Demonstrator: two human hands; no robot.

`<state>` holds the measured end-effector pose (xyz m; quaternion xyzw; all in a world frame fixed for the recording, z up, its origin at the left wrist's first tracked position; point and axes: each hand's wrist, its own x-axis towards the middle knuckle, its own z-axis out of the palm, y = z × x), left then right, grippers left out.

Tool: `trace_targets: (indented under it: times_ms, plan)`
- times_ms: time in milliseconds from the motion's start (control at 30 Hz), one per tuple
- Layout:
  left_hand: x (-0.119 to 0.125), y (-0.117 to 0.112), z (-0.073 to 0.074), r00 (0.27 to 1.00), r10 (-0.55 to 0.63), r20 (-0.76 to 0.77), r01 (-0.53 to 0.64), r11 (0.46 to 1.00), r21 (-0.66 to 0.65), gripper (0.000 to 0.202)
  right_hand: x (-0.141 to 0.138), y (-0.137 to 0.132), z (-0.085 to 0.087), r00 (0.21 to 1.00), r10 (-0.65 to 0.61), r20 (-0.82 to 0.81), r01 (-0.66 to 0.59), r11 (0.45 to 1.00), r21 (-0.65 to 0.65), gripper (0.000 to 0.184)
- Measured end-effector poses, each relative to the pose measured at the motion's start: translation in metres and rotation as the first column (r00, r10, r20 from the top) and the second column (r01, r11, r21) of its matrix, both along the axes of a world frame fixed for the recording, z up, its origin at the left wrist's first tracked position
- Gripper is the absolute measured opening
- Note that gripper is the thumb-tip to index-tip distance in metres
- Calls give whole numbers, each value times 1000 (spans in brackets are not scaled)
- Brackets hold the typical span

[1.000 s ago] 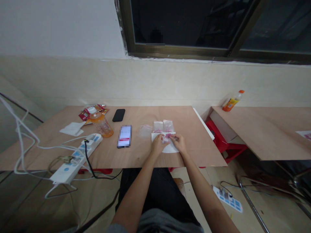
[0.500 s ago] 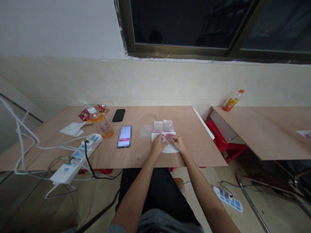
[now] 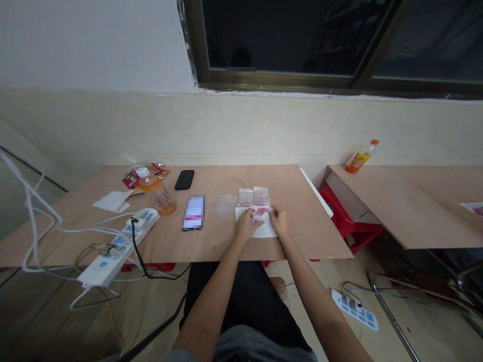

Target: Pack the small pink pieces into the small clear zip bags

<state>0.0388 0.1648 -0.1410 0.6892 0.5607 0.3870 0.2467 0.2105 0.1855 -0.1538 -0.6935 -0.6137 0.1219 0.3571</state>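
Note:
A small clear bag of pink beads (image 3: 260,213) lies on a white sheet (image 3: 266,230) near the front of the wooden table (image 3: 211,241). My left hand (image 3: 244,224) pinches the bag's left edge. My right hand (image 3: 280,221) pinches its right edge, fingers curled. Two small clear bags (image 3: 253,195) lie just behind the sheet, and another clear bag (image 3: 226,202) lies to their left.
A phone (image 3: 193,212) lies left of my hands, a black phone (image 3: 184,179) further back. An orange bottle (image 3: 158,193), snack wrappers (image 3: 145,172), a tissue (image 3: 112,199) and a power strip (image 3: 116,245) with cables fill the table's left. A red stool (image 3: 347,218) and a second table (image 3: 415,201) stand at right.
My right hand has slid slightly right along the bag and curled tighter. My left hand has stayed put on the bag's left edge.

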Motion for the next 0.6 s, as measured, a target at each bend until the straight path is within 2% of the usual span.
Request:
trace_targets:
  times_ms: [133,267,600]
  plan:
    - [0,-1,3,1000,9,-5,-9,1000,-26,46,-3,-1,8,995,19,95,-13,998,-61,35]
    - [0,-2,3,1000,7,2,-7,1000,-25,47,-4,-2,13,992,43,118,-30,994,-103,32]
    - [0,-1,4,1000,7,3,-7,999,-39,47,-5,-5,13,994,42,99,-42,999,-3,27]
